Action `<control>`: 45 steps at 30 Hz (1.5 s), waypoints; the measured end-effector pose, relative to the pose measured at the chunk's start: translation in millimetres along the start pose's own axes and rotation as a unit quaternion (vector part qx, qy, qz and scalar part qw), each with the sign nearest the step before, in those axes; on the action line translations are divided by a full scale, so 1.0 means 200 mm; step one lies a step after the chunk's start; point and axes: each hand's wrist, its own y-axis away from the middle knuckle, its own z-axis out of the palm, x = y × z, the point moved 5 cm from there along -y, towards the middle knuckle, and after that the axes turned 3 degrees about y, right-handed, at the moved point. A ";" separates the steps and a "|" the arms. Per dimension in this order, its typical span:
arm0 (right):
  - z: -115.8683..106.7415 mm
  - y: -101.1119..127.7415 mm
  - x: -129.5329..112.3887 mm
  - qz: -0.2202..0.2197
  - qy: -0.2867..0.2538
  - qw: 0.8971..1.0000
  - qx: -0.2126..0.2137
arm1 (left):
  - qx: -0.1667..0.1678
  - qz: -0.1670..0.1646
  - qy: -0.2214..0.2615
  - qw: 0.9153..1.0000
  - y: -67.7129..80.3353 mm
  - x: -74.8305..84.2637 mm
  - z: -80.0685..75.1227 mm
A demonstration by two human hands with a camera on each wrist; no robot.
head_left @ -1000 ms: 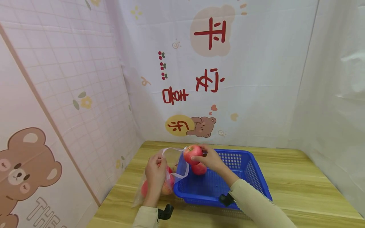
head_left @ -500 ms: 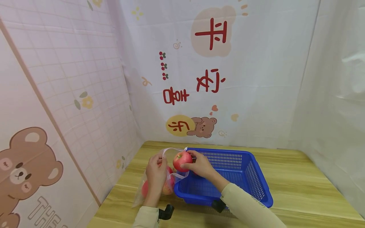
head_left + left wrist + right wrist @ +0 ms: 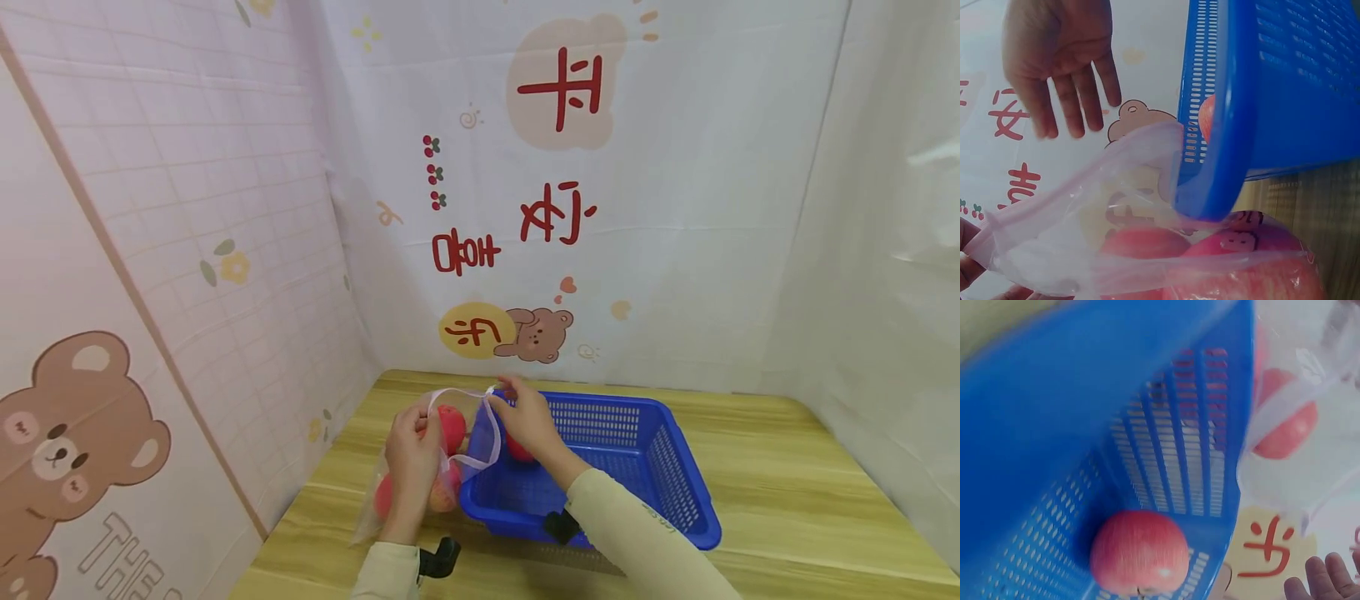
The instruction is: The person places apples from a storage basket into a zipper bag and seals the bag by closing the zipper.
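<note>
My left hand [image 3: 412,454] pinches the rim of a see-through bag [image 3: 1041,244] with a pale pink band, and the bag's mouth gapes towards the basket. Several red apples [image 3: 452,429] lie inside the bag, partly covered by that hand. Over the left end of a blue plastic basket [image 3: 678,467], my right hand [image 3: 528,425] hovers with nothing in it. Its fingers look straight and spread in the left wrist view. One red apple [image 3: 1139,550] sits in the basket, close to its left end; in the head view the right hand partly hides it.
The wooden table [image 3: 795,475] extends to the right of the basket and in front of it. A white printed cloth [image 3: 675,208] hangs behind the table, and another cloth [image 3: 225,208] closes off the left side.
My right hand has carried an apple left from above the basket to the bag, let it go inside, and drawn back above the basket's end. The left hand has kept its grip.
</note>
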 end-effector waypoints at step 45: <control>-0.19 -0.15 0.50 0.076 0.037 0.984 -0.157 | -0.023 -0.030 0.006 0.999 0.03 0.00 -0.04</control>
